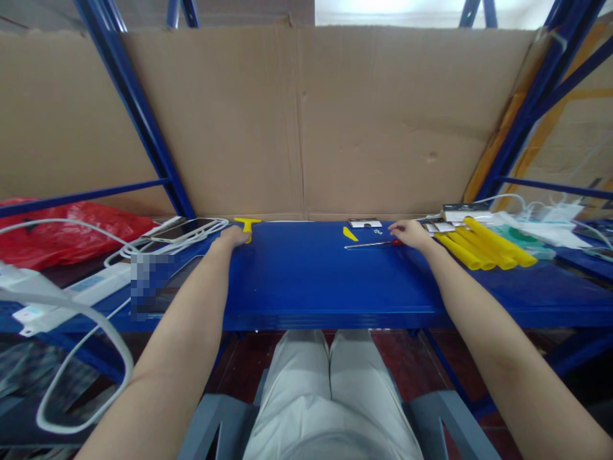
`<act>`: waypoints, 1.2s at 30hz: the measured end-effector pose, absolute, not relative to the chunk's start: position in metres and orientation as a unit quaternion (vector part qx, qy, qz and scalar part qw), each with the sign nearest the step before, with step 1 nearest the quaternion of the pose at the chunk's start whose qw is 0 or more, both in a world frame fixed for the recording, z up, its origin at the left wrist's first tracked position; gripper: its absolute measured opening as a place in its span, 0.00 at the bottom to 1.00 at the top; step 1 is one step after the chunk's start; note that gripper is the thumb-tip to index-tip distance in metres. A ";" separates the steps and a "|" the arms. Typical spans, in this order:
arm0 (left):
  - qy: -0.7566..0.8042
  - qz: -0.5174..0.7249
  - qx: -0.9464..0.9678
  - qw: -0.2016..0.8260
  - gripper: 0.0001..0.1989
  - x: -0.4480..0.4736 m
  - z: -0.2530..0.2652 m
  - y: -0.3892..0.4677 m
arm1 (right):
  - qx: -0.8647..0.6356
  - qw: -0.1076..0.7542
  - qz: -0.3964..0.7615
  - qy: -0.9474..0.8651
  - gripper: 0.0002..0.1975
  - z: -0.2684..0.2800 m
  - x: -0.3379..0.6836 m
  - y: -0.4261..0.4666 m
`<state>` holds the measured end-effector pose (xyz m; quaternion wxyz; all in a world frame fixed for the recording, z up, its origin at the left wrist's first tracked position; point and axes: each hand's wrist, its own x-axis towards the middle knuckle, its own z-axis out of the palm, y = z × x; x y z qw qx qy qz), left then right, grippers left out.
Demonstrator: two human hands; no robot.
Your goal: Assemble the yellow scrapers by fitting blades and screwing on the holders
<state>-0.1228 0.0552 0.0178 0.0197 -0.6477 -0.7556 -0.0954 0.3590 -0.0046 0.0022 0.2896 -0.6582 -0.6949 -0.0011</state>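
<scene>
Cardboard (pixel 215 128) stands behind the blue table (pixel 311 281), probably as a backstop. Yellow rolls (pixel 479 246) lie bunched at right, likely parked aside. Right hand (pixel 410 234) is at the red handle end of the screwdriver (pixel 368 245), shaft pointing left; can't tell if fingers grip or just rest. Left hand (pixel 234 236), back left: fingers seem to pinch the stem of the yellow T-shaped tool (pixel 246 222), presumably to steady it. Yellow wedge (pixel 350 234) sits near the shaft; small metal bits (pixel 378 231) grouped, maybe against loss.

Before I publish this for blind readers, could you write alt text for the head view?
A person's left hand touches a yellow T-shaped piece and the right hand is at a red-handled screwdriver, both on a blue table. Yellow rolls lie farther right.
</scene>
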 end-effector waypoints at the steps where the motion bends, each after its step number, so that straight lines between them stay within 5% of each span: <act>1: -0.760 -0.079 -0.645 0.024 0.21 -0.118 0.019 0.056 | -0.656 0.290 -0.001 -0.697 0.13 0.002 0.360 -0.005; 12: -0.618 -0.004 -0.783 -0.073 0.05 -0.053 0.052 0.037 | -0.658 0.287 0.007 -0.696 0.14 0.003 0.360 -0.006; 22: -0.578 0.009 -0.815 0.030 0.24 -0.032 0.043 0.039 | -0.661 0.278 0.009 -0.697 0.13 0.003 0.360 -0.006; 31: -0.497 -0.025 -0.857 0.137 0.31 0.002 0.017 0.014 | -0.659 0.281 0.012 -0.698 0.13 0.003 0.360 -0.006; 36: -0.423 -0.003 -0.899 0.110 0.31 0.024 0.000 0.011 | -0.654 0.287 0.010 -0.699 0.13 0.004 0.360 -0.007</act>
